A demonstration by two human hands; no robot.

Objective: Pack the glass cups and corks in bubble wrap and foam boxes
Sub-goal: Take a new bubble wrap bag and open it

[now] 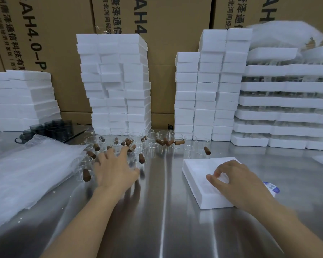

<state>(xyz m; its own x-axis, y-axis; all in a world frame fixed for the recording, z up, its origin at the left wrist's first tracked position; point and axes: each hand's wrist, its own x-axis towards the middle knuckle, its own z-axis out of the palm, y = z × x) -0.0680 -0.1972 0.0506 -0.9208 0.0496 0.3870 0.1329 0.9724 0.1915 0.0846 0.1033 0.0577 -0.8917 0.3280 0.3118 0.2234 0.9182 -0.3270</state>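
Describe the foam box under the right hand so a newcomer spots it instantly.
Start at the steel table, in front of the tall foam stacks on the right. The foam box lies flat there by itself, with the right hand resting on it. Every other foam piece is stacked against the back; this one is single and nearest the person.

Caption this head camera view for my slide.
Left hand reaches over glass cups and corks; right hand rests on a foam box.

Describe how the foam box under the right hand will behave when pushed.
The foam box is probably light for its size, being white expanded foam. It likely stays stiff: its edges run straight. On the polished steel table it may slide easily.
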